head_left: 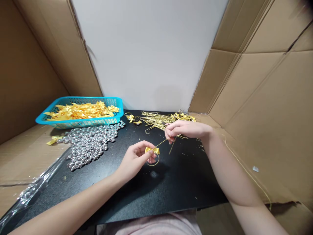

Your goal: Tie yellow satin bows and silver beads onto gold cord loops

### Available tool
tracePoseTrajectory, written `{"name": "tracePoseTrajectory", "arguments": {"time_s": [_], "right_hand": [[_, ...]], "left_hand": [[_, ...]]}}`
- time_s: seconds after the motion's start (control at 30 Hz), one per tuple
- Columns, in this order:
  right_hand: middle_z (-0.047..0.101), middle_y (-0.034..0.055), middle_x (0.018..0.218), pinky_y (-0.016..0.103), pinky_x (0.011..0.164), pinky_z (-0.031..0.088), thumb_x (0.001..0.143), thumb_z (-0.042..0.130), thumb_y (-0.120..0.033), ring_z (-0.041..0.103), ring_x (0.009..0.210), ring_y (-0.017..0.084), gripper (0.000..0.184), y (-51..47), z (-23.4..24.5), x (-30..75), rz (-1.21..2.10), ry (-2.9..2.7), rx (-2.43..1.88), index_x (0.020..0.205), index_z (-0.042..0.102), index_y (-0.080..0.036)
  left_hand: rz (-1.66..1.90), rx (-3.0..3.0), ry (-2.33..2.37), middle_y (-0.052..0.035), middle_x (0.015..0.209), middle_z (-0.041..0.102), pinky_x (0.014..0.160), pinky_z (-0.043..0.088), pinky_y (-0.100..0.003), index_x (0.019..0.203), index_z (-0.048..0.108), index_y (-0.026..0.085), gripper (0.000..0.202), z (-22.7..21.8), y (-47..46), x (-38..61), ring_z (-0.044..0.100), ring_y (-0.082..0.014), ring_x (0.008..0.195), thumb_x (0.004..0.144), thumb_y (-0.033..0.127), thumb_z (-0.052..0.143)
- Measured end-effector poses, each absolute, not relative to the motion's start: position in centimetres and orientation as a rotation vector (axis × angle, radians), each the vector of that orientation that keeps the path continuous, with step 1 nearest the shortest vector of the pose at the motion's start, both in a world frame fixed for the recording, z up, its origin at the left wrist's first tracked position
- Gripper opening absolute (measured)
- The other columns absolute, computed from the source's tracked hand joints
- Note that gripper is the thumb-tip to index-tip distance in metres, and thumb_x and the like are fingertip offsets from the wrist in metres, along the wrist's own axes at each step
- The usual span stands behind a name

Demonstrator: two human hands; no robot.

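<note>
My left hand (137, 158) pinches a small yellow ribbon bow (152, 150) with a gold wire loop (154, 162) hanging under it, just above the black mat (171, 186). My right hand (183, 129) is closed on the two loose ends of that gold wire (161, 142), a little to the right and farther back. Behind my right hand lies a pile of gold wire ties (156, 119). A few finished bows with loops (134, 118) rest near the basket.
A turquoise basket (80, 123) of yellow ribbon bows stands at the back left. Several silver beads (90, 143) are heaped in front of it beside clear plastic (29, 192). Cardboard walls (264, 107) enclose both sides, with a white wall behind.
</note>
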State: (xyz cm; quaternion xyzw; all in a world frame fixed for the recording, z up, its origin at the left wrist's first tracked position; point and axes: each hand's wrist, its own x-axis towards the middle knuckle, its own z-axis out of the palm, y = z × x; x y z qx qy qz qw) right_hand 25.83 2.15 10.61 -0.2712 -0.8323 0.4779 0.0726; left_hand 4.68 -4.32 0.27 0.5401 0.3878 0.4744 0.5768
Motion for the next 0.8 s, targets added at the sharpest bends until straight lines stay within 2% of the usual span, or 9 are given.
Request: {"name": "tracePoseTrajectory", "arguments": {"time_s": [0.23,0.43,0.6,0.8], "right_hand": [[0.063,0.0019,0.076,0.028,0.08,0.045,0.091,0.053,-0.035,0.061,0.079,0.013,0.028,2.2,10.6,26.4,1.486,-2.348,-0.767,0.072,0.055,-0.015],[0.067,0.0062,0.092,0.025,0.074,0.047,0.093,0.05,-0.044,0.064,0.079,0.011,0.033,1.6,10.3,25.3,1.623,-2.249,-0.726,0.094,0.06,-0.013],[0.062,0.0006,0.074,0.026,0.066,0.048,0.091,0.054,-0.046,0.058,0.062,0.009,0.034,1.0,9.7,24.2,1.829,-2.138,-0.464,0.075,0.045,-0.017],[0.046,-0.0056,0.062,0.022,0.058,0.041,0.09,0.053,-0.048,0.044,0.056,0.006,0.039,0.5,10.0,24.0,1.572,-2.259,-0.516,0.068,0.044,-0.017]], "left_hand": [[1.088,1.279,0.919,-0.0007,0.063,0.07,0.058,0.051,-0.02,0.079,0.067,0.014,0.016,0.1,-4.3,4.7,0.063,-0.0098,0.056,0.074,0.028,0.072],[1.09,1.295,0.95,-0.0012,0.065,0.072,0.061,0.052,-0.02,0.079,0.068,0.014,0.017,0.1,-4.3,4.7,0.065,-0.0107,0.058,0.074,0.029,0.073],[1.134,1.312,0.961,0.0,0.061,0.071,0.061,0.052,-0.02,0.075,0.068,0.015,0.012,-0.1,-4.2,4.5,0.065,-0.0107,0.057,0.073,0.026,0.072],[1.146,1.342,1.021,-0.0005,0.059,0.07,0.059,0.051,-0.023,0.074,0.066,0.014,0.011,-0.3,-3.9,4.5,0.064,-0.0126,0.056,0.071,0.025,0.07]]}}
